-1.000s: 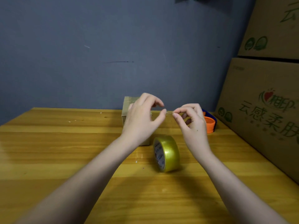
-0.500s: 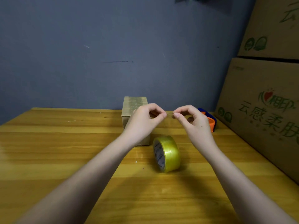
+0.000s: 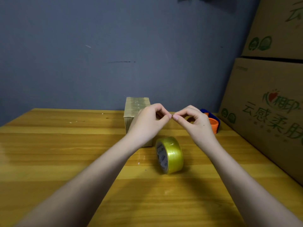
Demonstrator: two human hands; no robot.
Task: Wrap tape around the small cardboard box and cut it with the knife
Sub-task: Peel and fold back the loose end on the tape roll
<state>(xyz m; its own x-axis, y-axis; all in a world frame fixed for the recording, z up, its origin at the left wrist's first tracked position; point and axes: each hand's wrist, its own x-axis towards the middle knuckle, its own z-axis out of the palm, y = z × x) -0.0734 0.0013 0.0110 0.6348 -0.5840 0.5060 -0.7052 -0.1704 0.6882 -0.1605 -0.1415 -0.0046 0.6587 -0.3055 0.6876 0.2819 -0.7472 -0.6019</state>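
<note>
The small cardboard box (image 3: 136, 106) stands upright at the back of the table, its top glossy with tape, its lower right part hidden by my left hand (image 3: 148, 121). My left hand and my right hand (image 3: 194, 121) are raised in front of it, thumb and forefinger tips almost touching each other. Between them they pinch a thin, pale sliver (image 3: 172, 114) that looks like a scrap of tape. The yellow tape roll (image 3: 171, 154) stands on its edge on the table below the hands, untouched. No knife can be made out.
An orange and blue object (image 3: 214, 122) sits behind my right hand, partly hidden. Large printed cartons (image 3: 265, 112) are stacked along the right edge of the wooden table (image 3: 65, 153). A grey wall closes off the back.
My left hand's raised fingers have curled down into a pinch. Both hands have drawn together, so the gap between the fingertips has shrunk to almost nothing. The roll and box have stayed put.
</note>
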